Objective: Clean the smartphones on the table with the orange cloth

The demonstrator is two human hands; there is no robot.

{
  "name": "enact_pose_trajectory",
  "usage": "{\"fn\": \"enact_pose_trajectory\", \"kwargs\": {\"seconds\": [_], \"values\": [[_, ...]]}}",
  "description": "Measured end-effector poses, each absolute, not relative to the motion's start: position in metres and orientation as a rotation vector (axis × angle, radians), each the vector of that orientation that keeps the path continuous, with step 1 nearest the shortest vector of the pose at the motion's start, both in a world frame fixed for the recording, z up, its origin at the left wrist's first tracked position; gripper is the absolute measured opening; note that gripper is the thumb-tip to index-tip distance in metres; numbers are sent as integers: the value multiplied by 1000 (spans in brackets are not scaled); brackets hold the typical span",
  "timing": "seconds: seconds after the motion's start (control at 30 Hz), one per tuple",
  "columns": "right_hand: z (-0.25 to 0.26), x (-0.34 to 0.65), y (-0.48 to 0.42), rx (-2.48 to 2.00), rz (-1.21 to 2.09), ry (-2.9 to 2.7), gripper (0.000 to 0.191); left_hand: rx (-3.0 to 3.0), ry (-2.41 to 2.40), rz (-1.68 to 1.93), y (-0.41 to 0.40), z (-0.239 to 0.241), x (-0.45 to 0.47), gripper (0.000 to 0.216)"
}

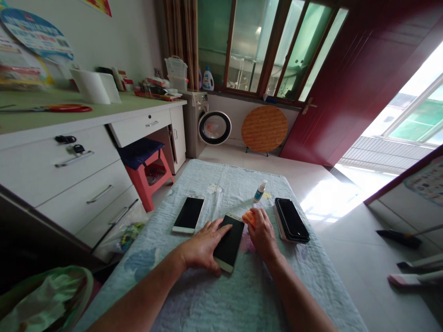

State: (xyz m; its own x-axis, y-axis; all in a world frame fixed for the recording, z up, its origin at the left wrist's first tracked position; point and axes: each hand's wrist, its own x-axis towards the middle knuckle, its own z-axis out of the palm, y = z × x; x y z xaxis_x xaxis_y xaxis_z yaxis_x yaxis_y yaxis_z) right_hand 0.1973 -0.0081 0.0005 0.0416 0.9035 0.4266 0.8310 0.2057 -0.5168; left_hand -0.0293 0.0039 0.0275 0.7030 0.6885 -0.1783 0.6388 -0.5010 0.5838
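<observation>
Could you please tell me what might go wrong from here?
The stack of phones lies close to the covered table's right edge, so an outward bump from the right hand might push it off.

The small bottle stands just beyond that hand on soft quilted fabric and could tip if knocked.

The left hand rests partly over the middle phone, so its fingers may leave smudges on the screen.

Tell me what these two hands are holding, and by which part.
The right hand holds a small orange item by its right side. The left hand lies spread over the left side of the middle phone, apparently without gripping it.
</observation>
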Motion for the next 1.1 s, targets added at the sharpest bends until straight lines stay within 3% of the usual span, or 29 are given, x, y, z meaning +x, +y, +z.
{"fn": "enact_pose_trajectory", "kwargs": {"seconds": [0.1,0.37,0.57,0.8,0.93,1.1], "values": [[2,195,-8,-1597,188,-1860,29,2313,1045,156,1,26,-23,111],[8,193,-10,-1430,316,-2004,51,2317,1225,254,-5,22,-8,110],[13,188,-14,-1320,422,-2052,33,2317,1233,258,-4,20,-6,112],[29,182,-26,-1295,549,-2129,27,2314,1228,277,-4,17,-7,111],[30,181,-26,-1326,509,-2150,8,2308,1236,293,-4,16,-7,109],[19,183,-20,-1314,450,-2123,12,2320,1249,281,-4,18,-6,103]]}}
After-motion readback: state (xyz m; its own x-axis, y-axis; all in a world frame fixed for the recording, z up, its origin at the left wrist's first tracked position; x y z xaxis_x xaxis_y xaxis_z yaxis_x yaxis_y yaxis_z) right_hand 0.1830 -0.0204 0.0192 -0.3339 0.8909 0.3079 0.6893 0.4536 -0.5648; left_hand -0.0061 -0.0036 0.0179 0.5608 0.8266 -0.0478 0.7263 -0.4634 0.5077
